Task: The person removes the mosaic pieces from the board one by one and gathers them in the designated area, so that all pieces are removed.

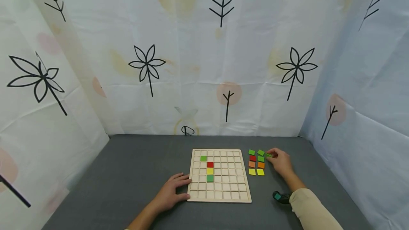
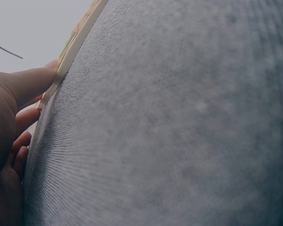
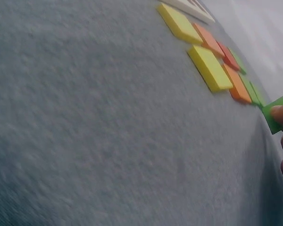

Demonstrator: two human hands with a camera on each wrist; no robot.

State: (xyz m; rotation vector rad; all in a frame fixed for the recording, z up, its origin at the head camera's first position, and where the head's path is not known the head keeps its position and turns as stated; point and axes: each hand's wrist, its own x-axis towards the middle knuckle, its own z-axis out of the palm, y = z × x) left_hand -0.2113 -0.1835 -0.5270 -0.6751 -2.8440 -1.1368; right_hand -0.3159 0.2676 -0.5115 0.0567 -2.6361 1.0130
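A light wooden grid board (image 1: 220,200) lies flat on the table. In its squares sit two green tiles (image 1: 203,158), a red tile (image 1: 210,164) and a yellow tile (image 1: 210,170). My left hand (image 1: 170,193) rests at the board's left edge, its fingers fairly straight and touching the rim; the left wrist view shows the thumb (image 2: 35,84) against that edge. Between thumb and fingers my right hand (image 1: 281,162) pinches a green square tile (image 3: 276,115), held tilted beside the loose tiles right of the board.
Two columns of loose tiles lie right of the board: green tiles (image 1: 251,152), a red tile (image 1: 252,158), orange tiles (image 1: 261,165) and yellow tiles (image 1: 260,172). A dark wrist device (image 1: 282,197) is by the right sleeve. Patterned cloth walls (image 1: 191,109) border the grey table (image 1: 143,159).
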